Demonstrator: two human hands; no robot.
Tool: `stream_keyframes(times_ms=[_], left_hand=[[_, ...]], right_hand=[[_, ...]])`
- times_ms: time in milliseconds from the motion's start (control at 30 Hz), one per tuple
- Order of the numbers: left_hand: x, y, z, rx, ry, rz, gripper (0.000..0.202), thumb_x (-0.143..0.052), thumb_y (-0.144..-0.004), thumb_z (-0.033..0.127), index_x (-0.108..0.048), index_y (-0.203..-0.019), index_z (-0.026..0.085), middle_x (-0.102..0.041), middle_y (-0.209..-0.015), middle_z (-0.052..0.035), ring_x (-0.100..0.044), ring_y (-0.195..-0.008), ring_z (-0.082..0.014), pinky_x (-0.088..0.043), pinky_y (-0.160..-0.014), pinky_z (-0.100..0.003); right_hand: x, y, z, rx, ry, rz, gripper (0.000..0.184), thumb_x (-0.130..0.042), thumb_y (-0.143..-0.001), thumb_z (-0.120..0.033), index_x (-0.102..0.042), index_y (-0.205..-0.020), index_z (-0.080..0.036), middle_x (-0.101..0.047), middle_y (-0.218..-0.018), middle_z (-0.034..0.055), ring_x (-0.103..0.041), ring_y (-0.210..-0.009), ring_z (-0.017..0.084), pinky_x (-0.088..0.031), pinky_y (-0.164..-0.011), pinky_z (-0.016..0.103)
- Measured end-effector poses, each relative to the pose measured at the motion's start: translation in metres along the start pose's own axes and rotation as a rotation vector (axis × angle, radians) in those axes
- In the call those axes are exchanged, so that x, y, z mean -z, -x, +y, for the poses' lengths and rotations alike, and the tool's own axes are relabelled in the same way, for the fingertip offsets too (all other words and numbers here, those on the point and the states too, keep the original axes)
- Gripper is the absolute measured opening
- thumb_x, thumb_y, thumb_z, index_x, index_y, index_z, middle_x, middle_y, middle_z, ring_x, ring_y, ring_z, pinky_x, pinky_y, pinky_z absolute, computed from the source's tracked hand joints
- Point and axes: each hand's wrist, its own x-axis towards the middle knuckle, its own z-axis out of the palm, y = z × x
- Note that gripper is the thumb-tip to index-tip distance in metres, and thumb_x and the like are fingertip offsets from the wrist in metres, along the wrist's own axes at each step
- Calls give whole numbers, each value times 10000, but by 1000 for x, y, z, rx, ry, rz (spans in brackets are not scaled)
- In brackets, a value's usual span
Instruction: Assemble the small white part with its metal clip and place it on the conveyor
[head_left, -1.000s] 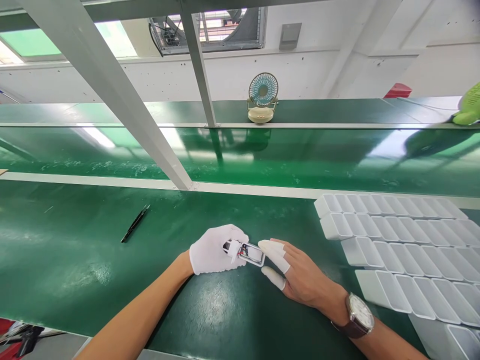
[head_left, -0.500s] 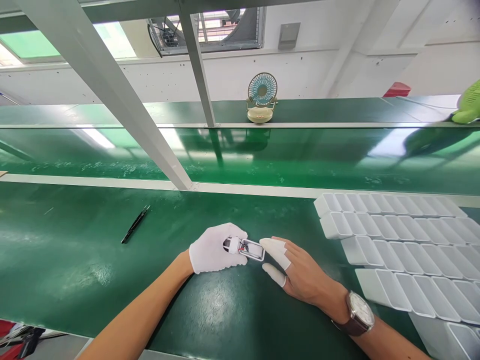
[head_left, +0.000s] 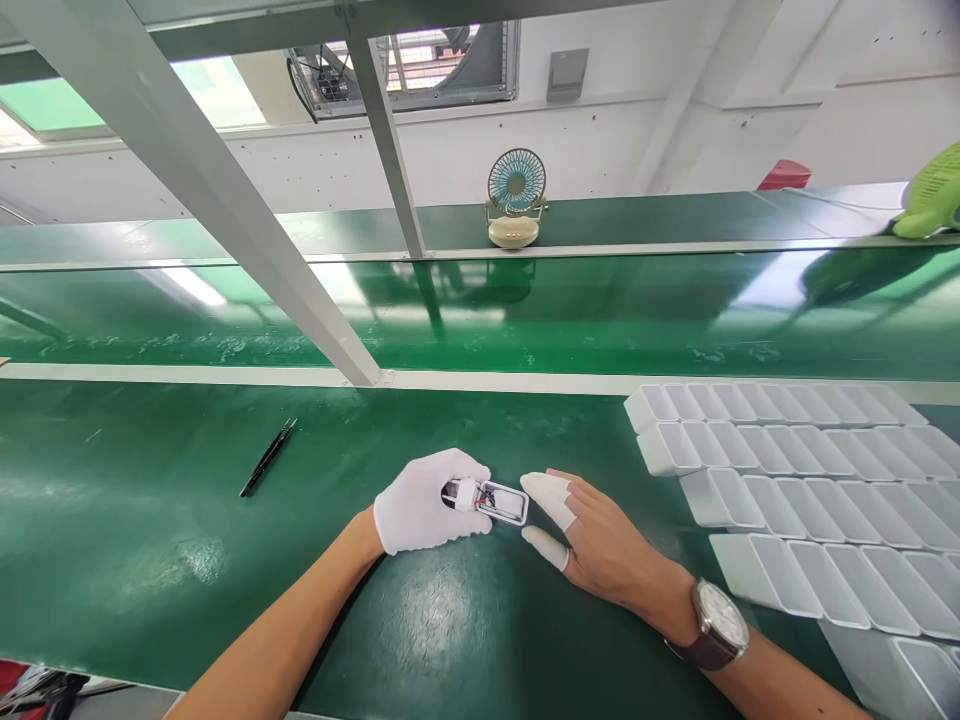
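2 hands [head_left: 416, 508] [head_left: 604, 540], 1 device [head_left: 466, 493], 1 watch [head_left: 721, 615], 1 blk. tool [head_left: 268, 458] — approx. 5 bin rows [head_left: 780, 578], edge cut off

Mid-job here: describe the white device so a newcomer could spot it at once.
Over the green bench, find the left hand, the one gloved in white. The device pokes out of it toward the right hand. Unlike the white trays at far right, it is small and held, with a rectangular frame and a touch of red inside.

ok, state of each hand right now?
White-gloved left hand: closed, holding the small, white, oblong, plastic-looking device.
Right hand, in white finger cots: open, holding nothing visible, beside the device's free end.
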Motion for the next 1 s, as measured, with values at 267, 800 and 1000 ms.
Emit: stream_keyframes(times_ms=[267,800,1000], left_hand=[[-1,3,-3,-54,-12,56,520,-876,-672,215,-705,-1156,291,-697,-1095,-11,-701,-888,-181,-583,-796,-311],[3,11,18,-139,-197,11,171,-669,-873,162,-784,-847,285,-626,-1182,-40,-629,-786,-126,-561,-786,-303],[-11,11,27,-91,-70,229,175,-659,-842,138,-692,-975,246,-660,-909,-25,-648,-853,-168,-558,-778,-308]], right_hand=[[0,-1,0,-9,-10,-48,429,-572,-1007,-276,-482,-1390,-105,-688,-1257,144,-677,-1116,265,-543,-1104,536],[2,-1,-1,-10,-55,-30,426,-561,-1011,-278,-480,-1408,-146,-696,-1235,137,-687,-1117,245,-532,-1120,516],[-2,1,-2,23,-53,39,492,-635,-980,-328,-492,-1413,-144,-731,-1152,126,-691,-1135,254,-533,-1120,523]])
